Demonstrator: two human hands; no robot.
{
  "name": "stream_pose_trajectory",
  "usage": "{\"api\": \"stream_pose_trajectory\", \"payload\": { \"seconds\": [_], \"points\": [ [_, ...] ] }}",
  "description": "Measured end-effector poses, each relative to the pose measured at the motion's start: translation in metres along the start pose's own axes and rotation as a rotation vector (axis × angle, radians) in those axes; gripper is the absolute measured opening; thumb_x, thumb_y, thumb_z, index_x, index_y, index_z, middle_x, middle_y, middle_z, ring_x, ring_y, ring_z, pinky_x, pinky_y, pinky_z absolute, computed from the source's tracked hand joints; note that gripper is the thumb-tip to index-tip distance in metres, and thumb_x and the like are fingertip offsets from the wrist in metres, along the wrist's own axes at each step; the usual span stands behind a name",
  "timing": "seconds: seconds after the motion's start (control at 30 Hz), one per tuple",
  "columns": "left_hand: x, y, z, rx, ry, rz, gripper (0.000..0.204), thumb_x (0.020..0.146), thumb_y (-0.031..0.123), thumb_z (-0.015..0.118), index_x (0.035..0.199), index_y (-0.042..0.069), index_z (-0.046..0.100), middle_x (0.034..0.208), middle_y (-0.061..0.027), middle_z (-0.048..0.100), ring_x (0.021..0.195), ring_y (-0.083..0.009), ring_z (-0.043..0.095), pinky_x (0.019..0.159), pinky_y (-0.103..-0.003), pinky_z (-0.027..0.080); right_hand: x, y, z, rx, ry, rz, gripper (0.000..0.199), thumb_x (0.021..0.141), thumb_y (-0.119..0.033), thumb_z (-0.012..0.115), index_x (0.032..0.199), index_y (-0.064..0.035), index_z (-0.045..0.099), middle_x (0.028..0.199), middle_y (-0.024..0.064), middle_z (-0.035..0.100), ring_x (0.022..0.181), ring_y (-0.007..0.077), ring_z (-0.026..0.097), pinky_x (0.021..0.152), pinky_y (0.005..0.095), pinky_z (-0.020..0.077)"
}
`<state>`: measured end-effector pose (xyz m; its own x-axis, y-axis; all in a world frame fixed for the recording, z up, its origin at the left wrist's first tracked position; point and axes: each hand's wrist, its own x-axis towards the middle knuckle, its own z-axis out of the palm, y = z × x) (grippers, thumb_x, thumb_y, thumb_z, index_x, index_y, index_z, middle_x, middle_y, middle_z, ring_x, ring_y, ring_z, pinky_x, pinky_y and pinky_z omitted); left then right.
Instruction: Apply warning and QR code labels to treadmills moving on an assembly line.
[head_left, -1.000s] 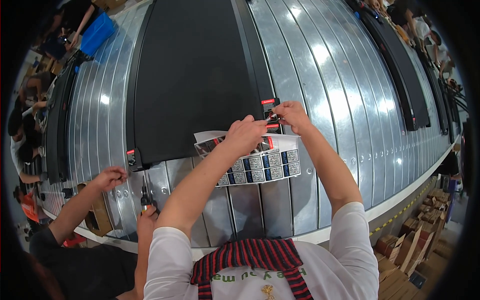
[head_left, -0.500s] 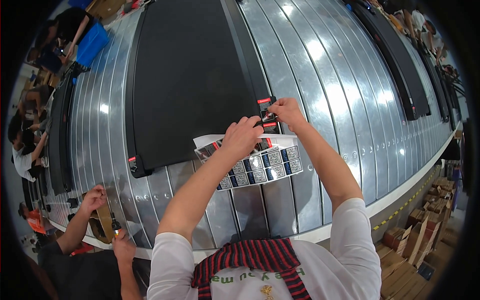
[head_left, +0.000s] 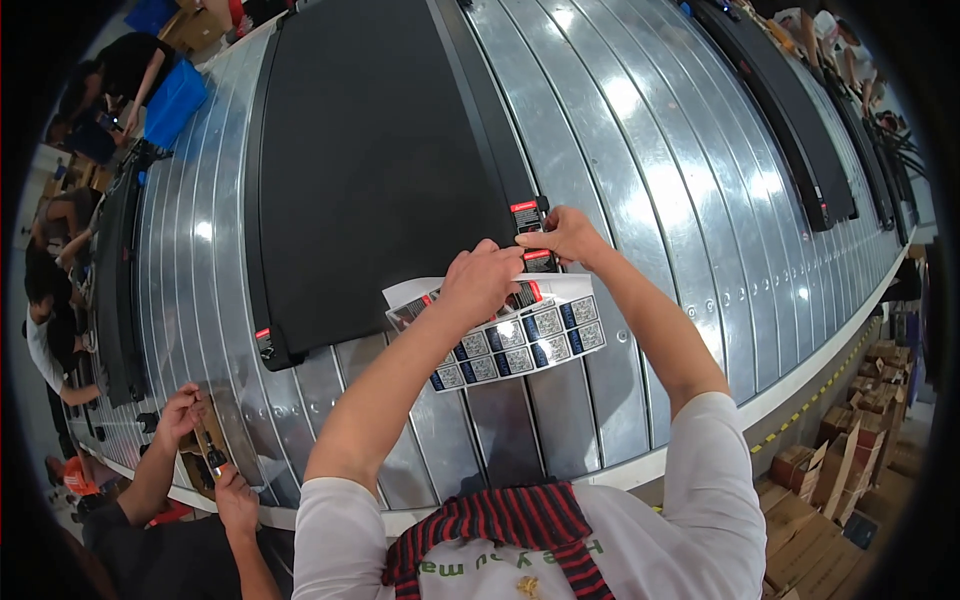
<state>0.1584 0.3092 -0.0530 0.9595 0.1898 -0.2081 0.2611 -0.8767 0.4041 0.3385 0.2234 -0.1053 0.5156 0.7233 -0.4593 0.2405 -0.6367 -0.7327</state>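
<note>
At centre frame, the left hand [head_left: 481, 281] grips glossy sticker sheets [head_left: 546, 336], presumably light, floppy and best held by the edges, while the right hand [head_left: 568, 240], its pinch unclear, touches red-and-black labels [head_left: 524, 211] on the black treadmill [head_left: 370, 170].

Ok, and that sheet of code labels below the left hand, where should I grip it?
I'd pinch the sheet at its lower right corner, coming from the lower right: it looks thin, and that corner lies uncovered, while the left hand and left forearm cover part of its left side and the right hand sits above.
</note>
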Motion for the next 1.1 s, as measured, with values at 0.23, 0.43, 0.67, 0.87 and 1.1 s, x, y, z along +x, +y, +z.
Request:
{"api": "stream_pose_trajectory", "payload": {
  "seconds": [0.23,0.43,0.67,0.87,1.1],
  "points": [
    [-0.008,0.003,0.0,-0.064,0.064,-0.023,0.015,0.076,0.019,0.065,0.082,0.006,0.061,0.117,-0.0006,0.055,0.097,-0.0244,0.054,0.077,-0.038,0.046,0.044,0.009,0.012,-0.001,0.317,-0.088,0.073,0.057,-0.06,0.074,0.086,0.004,0.058,0.069,0.0159,0.062,0.056,0.0243,0.061,0.057,0.0333,0.0495],
    [-0.111,-0.009,-0.054,-1.325,0.342,-0.42,0.026,0.082,0.017,0.063,0.102,0.0,0.061,0.097,-0.0075,0.065,0.088,-0.0155,0.059,0.077,-0.03,0.046,-0.021,0.009,-0.02,0.624,0.208,0.053,0.055,0.083,-0.054,0.053,0.095,-0.0009,0.058,0.081,0.0098,0.064,0.068,0.0143,0.059,0.057,0.0311,0.0463],
    [-0.206,0.015,-0.053,-1.41,0.602,-0.3,0.031,0.083,0.019,0.064,0.107,0.0,0.059,0.098,-0.0052,0.062,0.089,-0.0127,0.056,0.081,-0.029,0.043,-0.183,-0.075,0.042,0.985,-0.205,-0.467,0.034,0.09,-0.026,0.054,0.114,-0.0008,0.053,0.108,0.0062,0.061,0.095,0.0116,0.057,0.081,0.0286,0.0459],
    [-0.27,0.033,-0.061,-1.35,0.588,-0.12,0.037,0.083,0.014,0.064,0.116,0.001,0.052,0.108,-0.0057,0.059,0.097,-0.0156,0.055,0.085,-0.03,0.044,-0.262,-0.128,0.044,0.741,-0.158,-0.558,0.02,0.089,-0.014,0.054,0.097,0.0032,0.061,0.087,0.0055,0.066,0.077,0.0092,0.06,0.068,0.0244,0.0486],
    [-0.315,0.062,-0.076,-1.655,0.502,0.193,0.041,0.086,0.012,0.058,0.124,0.004,0.045,0.116,-0.0054,0.055,0.106,-0.0181,0.053,0.092,-0.032,0.04,-0.321,-0.15,0.056,0.502,-0.023,-0.453,0.021,0.083,-0.016,0.063,0.094,0.0018,0.06,0.081,0.004,0.065,0.071,0.0084,0.059,0.063,0.0239,0.0472]
  ]
}}
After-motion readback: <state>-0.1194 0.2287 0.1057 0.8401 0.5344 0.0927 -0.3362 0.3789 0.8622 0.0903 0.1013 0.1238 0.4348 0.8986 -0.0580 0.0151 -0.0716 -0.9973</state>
